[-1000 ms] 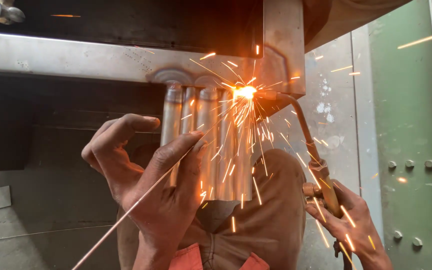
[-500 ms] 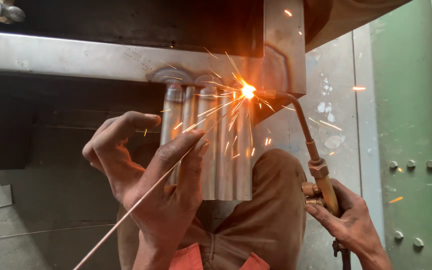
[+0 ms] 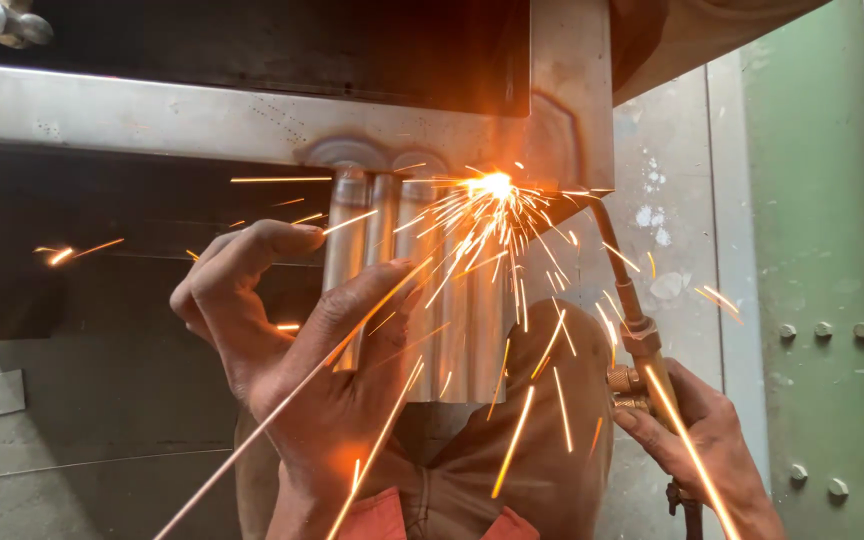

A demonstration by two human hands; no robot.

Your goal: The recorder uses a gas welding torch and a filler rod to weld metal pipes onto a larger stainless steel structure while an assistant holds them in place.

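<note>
My left hand point(image 3: 292, 350) pinches a thin filler rod point(image 3: 282, 405) that slants up towards the bright flame point point(image 3: 490, 184). The fingers lie against a cluster of short upright steel tubes point(image 3: 452, 300) hanging under a horizontal steel bar point(image 3: 152, 115). My right hand point(image 3: 702, 440) grips a brass gas torch point(image 3: 632, 320), whose curved neck reaches up to the joint between the tubes and a vertical steel plate point(image 3: 567, 90). Orange sparks spray down and outward from the joint over both hands.
A green metal panel point(image 3: 822, 250) with bolt heads stands at the right. A grey wall surface point(image 3: 672, 200) lies behind the torch. Brown trousers point(image 3: 542, 440) show under the tubes. A dark recess sits above and below the bar at left.
The spark shower has grown and spread wider to the left. Both hands stay nearly in the same places, rod and torch still at the joint.
</note>
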